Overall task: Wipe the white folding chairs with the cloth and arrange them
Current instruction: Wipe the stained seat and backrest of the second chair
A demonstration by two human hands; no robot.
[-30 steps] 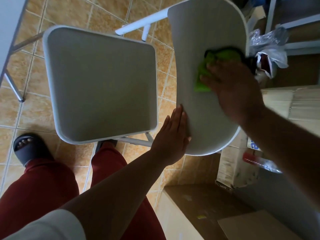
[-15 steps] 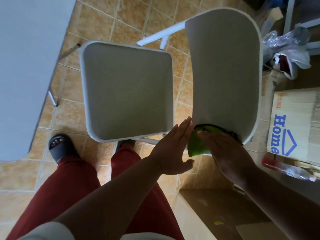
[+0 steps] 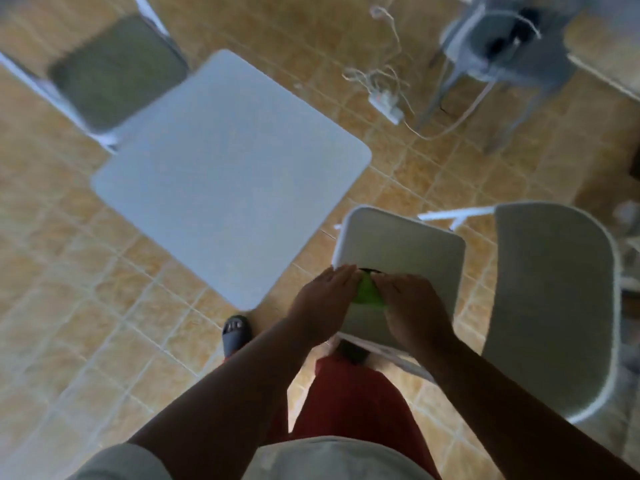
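A white folding chair stands open in front of me, its seat (image 3: 412, 251) at centre right and its backrest (image 3: 554, 299) further right. The green cloth (image 3: 367, 293) lies on the seat's near left part. My right hand (image 3: 412, 306) presses on the cloth from the right. My left hand (image 3: 323, 299) touches the cloth's left side with fingers flat over the seat edge. A second white folding chair (image 3: 114, 67) stands at the far left, behind the table.
A white square table (image 3: 221, 174) stands left of the chair. A power strip with tangled white cables (image 3: 386, 103) lies on the tiled floor beyond. A grey plastic chair (image 3: 502, 39) is at the top right. My red trousers and a dark sandal (image 3: 237, 332) are below.
My right hand brought the cloth from the backrest down onto the seat. My left hand left the backrest edge and joined it. My view swung up, showing the table and far chairs.
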